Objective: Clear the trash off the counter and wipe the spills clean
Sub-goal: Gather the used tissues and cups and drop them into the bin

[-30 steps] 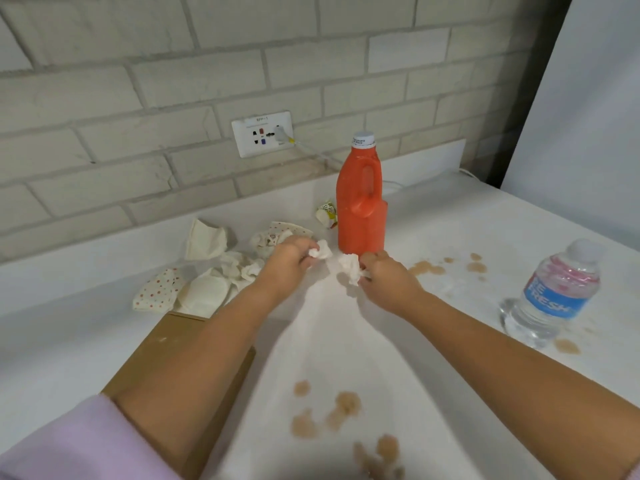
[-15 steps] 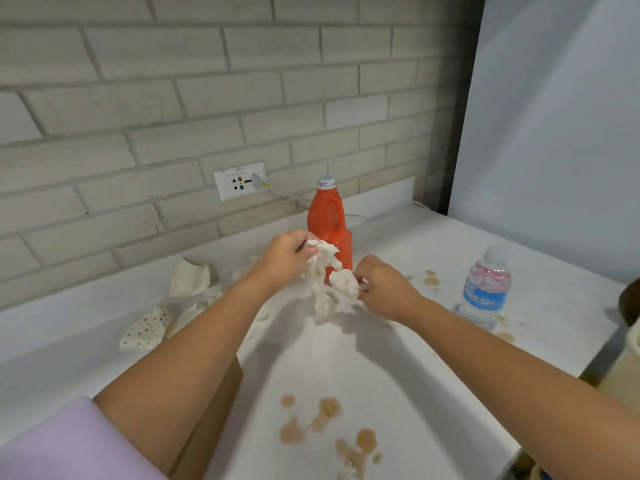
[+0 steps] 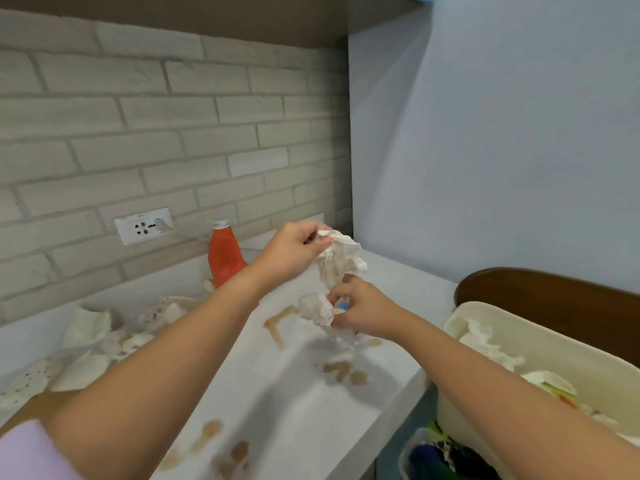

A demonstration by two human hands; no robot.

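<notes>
My left hand (image 3: 294,249) pinches a crumpled white tissue (image 3: 341,259) held up above the white counter (image 3: 298,403). Just below it, my right hand (image 3: 363,311) grips a second balled tissue (image 3: 317,309). Both are raised over the counter's right part, left of a cream bin (image 3: 485,317) that holds white paper and other trash. Brown spills (image 3: 343,370) mark the counter under my hands, and further brown spills (image 3: 225,452) lie near its front edge. More crumpled paper and dotted paper cups (image 3: 90,344) lie at the left by the wall.
An orange bottle (image 3: 225,256) with a white cap stands by the brick wall, under a wall socket (image 3: 144,226). A dark wooden chair back (image 3: 554,299) rises behind the bin. A second container (image 3: 446,459) with colourful trash sits below the counter's right end.
Both hands have lifted the tissues higher and carried them right, toward the bin. The view has swung right, bringing the bin and chair into sight; the water bottle is now behind my right hand.
</notes>
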